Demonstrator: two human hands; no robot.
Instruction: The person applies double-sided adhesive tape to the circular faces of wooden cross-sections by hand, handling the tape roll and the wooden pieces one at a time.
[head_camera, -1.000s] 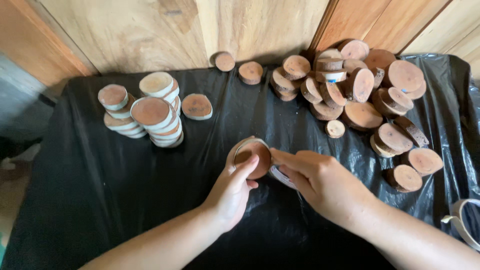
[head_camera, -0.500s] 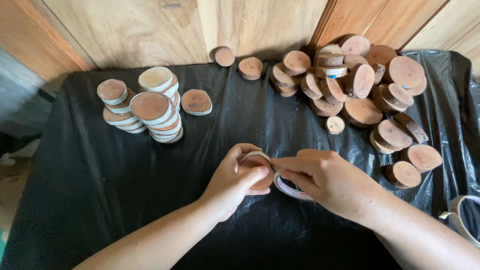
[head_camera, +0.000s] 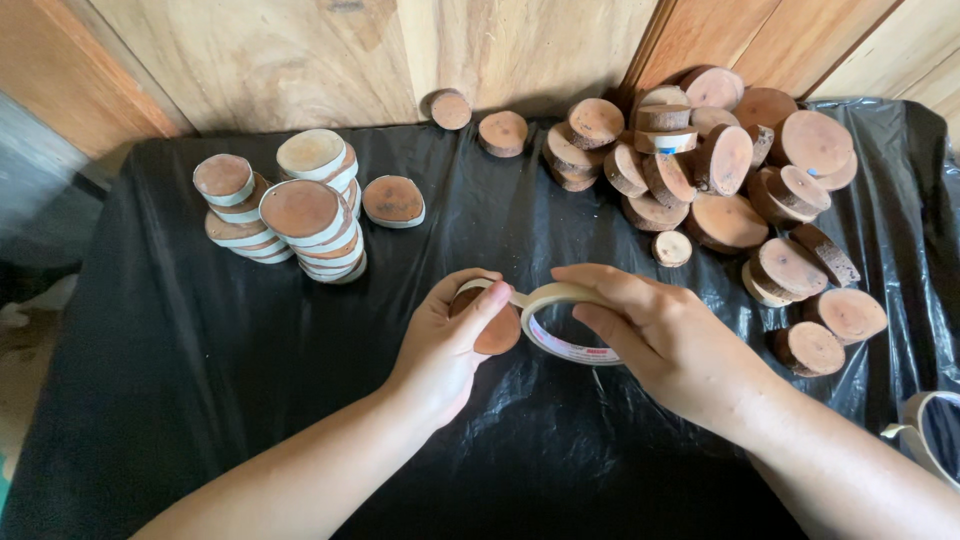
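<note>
Hands: both working close together above the middle of the black plastic sheet (head_camera: 200, 400) that is covering the table.
Left hand: the left hand (head_camera: 450, 345) is gripping a round reddish-brown wooden slice (head_camera: 497, 330), fingers curled tight around its rim and the thumb pressing a strip of tape onto the edge.
Right hand: the right hand (head_camera: 665, 340) is holding a roll of beige masking tape (head_camera: 560, 325), fingers closed through and over the ring, which is tilting on edge just beside the slice.
Tape strip: a short length is running from the roll to the slice, joining the two.
Slice position: it is sitting in the left hand, raised a little off the sheet, near the centre of the table.
Left stacks: neat stacks of tape-rimmed wooden slices (head_camera: 305, 215) are standing at the far left of the sheet, with a single tape-rimmed slice (head_camera: 393, 201) lying just beside them.
Right heap: a loose pile of bare wooden slices (head_camera: 720, 160) is lying at the far right, some flat and some leaning on each other.
Strays: two separate wooden slices (head_camera: 503, 132) are lying by the back edge, between stacks and pile.
Backdrop: a wooden plank wall (head_camera: 300, 50) is standing behind the table.
Corner: a second tape roll (head_camera: 925, 430) is showing partly at the lower right edge.
</note>
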